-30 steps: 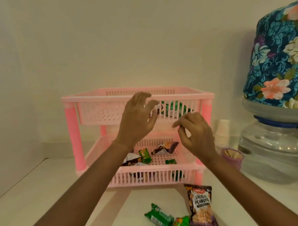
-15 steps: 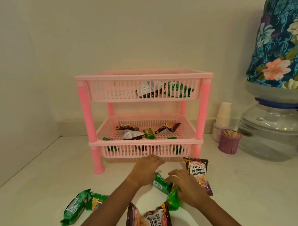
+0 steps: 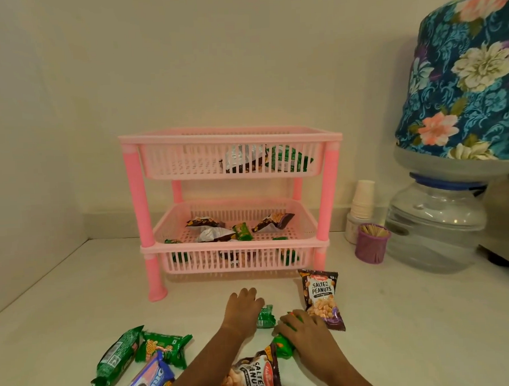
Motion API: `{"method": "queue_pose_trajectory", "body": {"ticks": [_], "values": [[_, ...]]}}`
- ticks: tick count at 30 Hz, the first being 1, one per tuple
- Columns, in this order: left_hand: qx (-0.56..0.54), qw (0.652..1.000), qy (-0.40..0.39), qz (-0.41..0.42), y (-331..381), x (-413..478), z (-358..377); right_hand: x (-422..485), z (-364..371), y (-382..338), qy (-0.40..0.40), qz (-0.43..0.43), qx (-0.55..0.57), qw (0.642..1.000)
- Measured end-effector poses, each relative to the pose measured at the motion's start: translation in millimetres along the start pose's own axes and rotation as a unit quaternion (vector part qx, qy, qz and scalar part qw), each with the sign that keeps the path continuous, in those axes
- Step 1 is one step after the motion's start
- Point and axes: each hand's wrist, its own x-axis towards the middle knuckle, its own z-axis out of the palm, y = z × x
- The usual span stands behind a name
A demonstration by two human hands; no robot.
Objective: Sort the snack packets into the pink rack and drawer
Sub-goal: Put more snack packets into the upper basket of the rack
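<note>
Both hands (image 3: 243, 307) (image 3: 303, 330) lower, on green packets (image 3: 266, 316) (image 3: 283, 344)

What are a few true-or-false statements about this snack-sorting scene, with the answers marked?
1. Both tiers of the pink rack already hold packets. True.
2. The Oreo pack lies in the lower tier. False: it lies on the white surface, at the near left.
3. The right hand holds a green packet. True.
4. The stack of paper cups stands left of the rack. False: it stands right of it, behind the purple toothpick holder.
5. A salted peanuts packet lies in front of the rack's right front leg. True.
</note>
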Motion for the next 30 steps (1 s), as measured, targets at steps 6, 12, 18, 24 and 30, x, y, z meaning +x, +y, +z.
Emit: {"method": "queue_pose_trajectory", "body": {"ticks": [6, 12, 18, 24, 30], "values": [[-0.054, 0.996, 0.057, -0.042, -14.7, -3.3, -14.1, 0.8, -9.3, 5.4, 0.074, 0.023, -0.012, 0.997], [-0.149, 0.961, 0.224, -0.063, -39.4, -3.6, -77.5, 28.5, -71.4, 8.2, 0.226, 0.045, 0.013, 0.973], [-0.212, 0.892, 0.393, -0.071, -77.5, -11.6, -164.1, 77.0, -162.3, 4.6, 0.334, 0.017, 0.065, 0.940], [-0.164, 0.849, 0.494, -0.091, -128.4, -13.6, -250.8, 125.1, -243.3, -2.9, 0.428, -0.034, 0.067, 0.900], [-0.108, 0.861, 0.472, -0.153, -168.3, 3.2, -300.8, 183.5, -291.7, -8.8, 0.456, -0.032, 0.019, 0.889]]}}
